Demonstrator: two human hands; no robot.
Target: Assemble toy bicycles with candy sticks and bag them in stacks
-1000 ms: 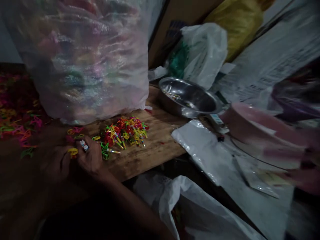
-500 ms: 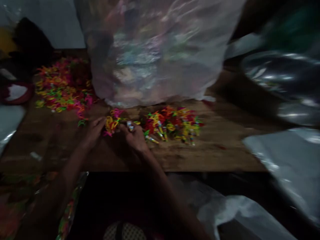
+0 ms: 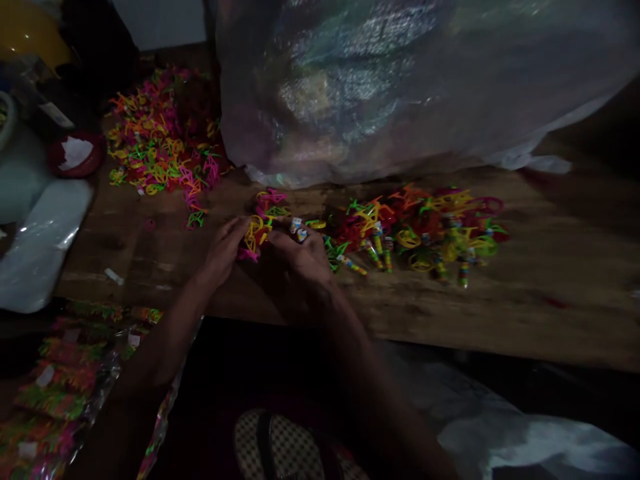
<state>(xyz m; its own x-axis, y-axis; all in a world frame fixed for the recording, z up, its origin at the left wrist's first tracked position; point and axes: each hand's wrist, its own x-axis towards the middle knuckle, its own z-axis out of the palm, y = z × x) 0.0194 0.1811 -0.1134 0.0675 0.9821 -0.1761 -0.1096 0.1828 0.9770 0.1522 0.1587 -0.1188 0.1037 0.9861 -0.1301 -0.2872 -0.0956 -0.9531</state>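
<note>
My left hand (image 3: 225, 250) is at the left side of a small cluster of yellow and pink plastic pieces (image 3: 257, 233), its fingers curled against them. At the cluster's right side, my right hand (image 3: 303, 253) is closed around small tubes with printed wrappers (image 3: 299, 230). To the right lies a row of colourful plastic pieces (image 3: 410, 240), with several small yellow-and-blue tubes (image 3: 377, 253) among them. A larger heap of similar pieces (image 3: 165, 147) sits at the back left of the wooden table (image 3: 500, 320).
A big translucent sack (image 3: 375, 100) stands at the table's back. On the left are a red round container (image 3: 80, 153) and clear plastic bags (image 3: 45, 240). Filled packets (image 3: 55, 393) lie below left, white plastic sheeting (image 3: 540, 440) below right.
The view has shifted, so the table and heaps appear larger and the left-hand containers show more. Both hands remain at the small cluster, with the tubes still at my right hand.
</note>
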